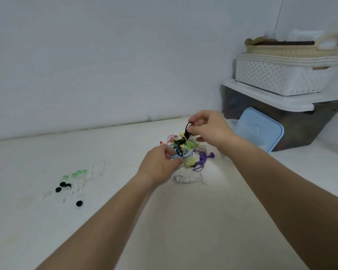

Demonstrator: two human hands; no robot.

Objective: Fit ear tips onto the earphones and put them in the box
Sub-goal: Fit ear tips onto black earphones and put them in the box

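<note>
A tangled heap of coloured earphones [185, 151] lies on the white table, with a purple pair [203, 158] at its right and a white pair [181, 179] in front. My right hand [209, 127] pinches a black earphone cable [187, 131] and lifts it above the heap. My left hand [160, 162] has curled fingers on the heap's left side and holds it down. Loose ear tips, green [76, 173], black [63, 187] and clear, lie scattered at the left. A clear box with a light blue lid [260, 129] stands behind the heap to the right.
A dark storage bin with a white lid [277, 98] stands at the back right, carrying a white perforated basket [281, 76] and a woven basket [293, 47]. A plain wall runs behind the table. A small red piece [161, 142] lies left of the heap.
</note>
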